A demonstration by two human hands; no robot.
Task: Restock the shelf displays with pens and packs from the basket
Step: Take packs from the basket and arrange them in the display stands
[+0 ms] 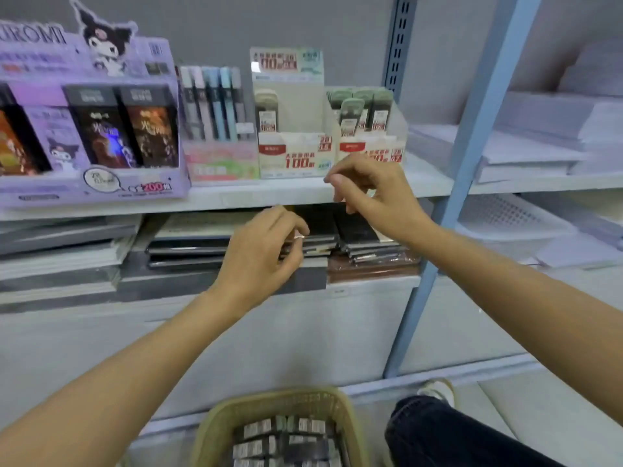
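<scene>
On the lower shelf lies a stack of black, flat notebooks (367, 237), which rests on a brown pack wrapped in clear film (371, 268). To its left is a second pile of dark notebooks (188, 249), and further left are grey and white flat stacks (60, 254). A light blue metal post (472, 156) crosses the view at a slant. Behind it stands a grey slotted upright (399, 38) against the grey wall (269, 21). On the right lie white paper stacks (526, 153), and below them is a white perforated tray (505, 214).
</scene>
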